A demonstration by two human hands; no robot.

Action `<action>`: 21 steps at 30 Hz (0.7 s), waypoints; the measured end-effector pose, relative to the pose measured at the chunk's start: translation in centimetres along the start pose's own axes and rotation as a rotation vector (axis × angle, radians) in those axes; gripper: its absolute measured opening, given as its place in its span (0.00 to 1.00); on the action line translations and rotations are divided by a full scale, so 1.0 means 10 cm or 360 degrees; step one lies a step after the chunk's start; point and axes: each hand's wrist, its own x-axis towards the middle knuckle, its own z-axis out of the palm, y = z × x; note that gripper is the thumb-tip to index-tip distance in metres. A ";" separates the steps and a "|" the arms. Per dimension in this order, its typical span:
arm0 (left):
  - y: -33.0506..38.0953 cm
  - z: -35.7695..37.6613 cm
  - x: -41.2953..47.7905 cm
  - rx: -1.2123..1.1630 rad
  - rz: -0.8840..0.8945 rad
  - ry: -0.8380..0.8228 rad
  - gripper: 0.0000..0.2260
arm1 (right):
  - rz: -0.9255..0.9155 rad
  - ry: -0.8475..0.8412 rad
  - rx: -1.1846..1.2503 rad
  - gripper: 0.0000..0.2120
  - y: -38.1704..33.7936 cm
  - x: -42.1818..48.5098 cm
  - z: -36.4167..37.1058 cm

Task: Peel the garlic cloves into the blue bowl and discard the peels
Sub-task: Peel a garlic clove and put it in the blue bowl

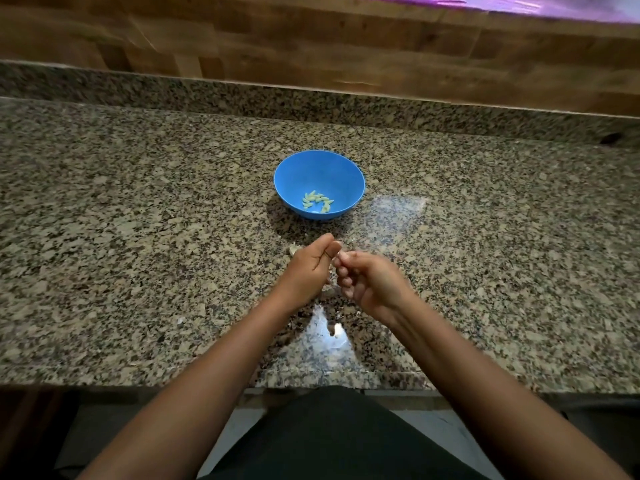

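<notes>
Left hand (311,263) and right hand (363,275) meet above the worktop (138,237), fingers curled, pinching a garlic clove (341,257) between them, evidently to strip its skin. Peeled cloves (317,201) lie in the blue bowl (320,168) just beyond, placed within easy reach

a speckled granite counter (138,209) (glossy, with glare near its front edge) runs below a wood-plank wall (242,32).

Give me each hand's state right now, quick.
Left hand: fingers curled, pinching the garlic clove.
Right hand: fingers curled, pinching the same clove from the other side.
</notes>
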 end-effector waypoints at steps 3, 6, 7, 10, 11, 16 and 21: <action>0.02 0.02 0.00 -0.0173 -0.0227 -0.0038 0.13 | -0.0323 0.0153 -0.0777 0.08 0.04 -0.03 -0.04; 0.01 0.01 0.00 -0.0406 -0.0402 -0.0179 0.12 | -0.0460 0.0178 -0.1268 0.09 0.03 0.00 -0.12; -0.01 0.01 0.01 -0.0382 -0.0396 -0.0194 0.12 | -0.0388 0.0116 -0.1166 0.09 0.02 0.02 -0.12; -0.07 0.01 0.02 -0.0255 -0.0351 -0.0146 0.11 | -0.0245 -0.0021 -0.1022 0.08 0.00 0.03 -0.10; -0.08 0.00 0.02 -0.0238 -0.0343 -0.0129 0.11 | -0.0247 -0.0022 -0.1023 0.08 -0.01 0.04 -0.10; -0.08 0.03 0.04 -0.0425 -0.0386 -0.0080 0.11 | -0.0211 0.0032 -0.0535 0.08 0.01 0.10 -0.10; -0.12 0.09 0.05 -0.0394 -0.0369 -0.0014 0.13 | -0.0299 0.0237 -0.0798 0.06 0.06 0.14 -0.10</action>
